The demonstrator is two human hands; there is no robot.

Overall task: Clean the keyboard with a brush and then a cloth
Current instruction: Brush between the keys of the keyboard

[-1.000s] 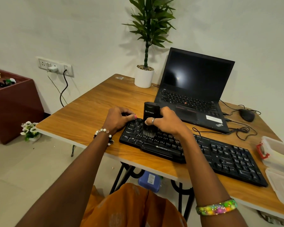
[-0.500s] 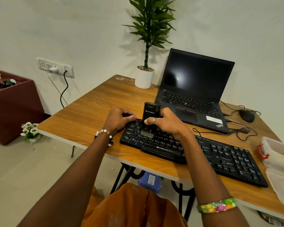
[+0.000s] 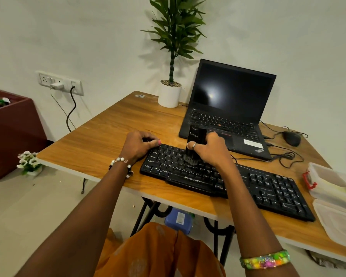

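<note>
We judge the brush stage underway — right hand gripping the brush on the keyboard, left hand curled on its corner, no cloth in sight.

surface looks like smooth wood-grain laminate, slight sheen | keyboard matt black plastic | brush black plastic body, kinda glossy | laptop screen shiny, reflects a light | tubs cloudy see-through plastic | pot smooth white
</note>
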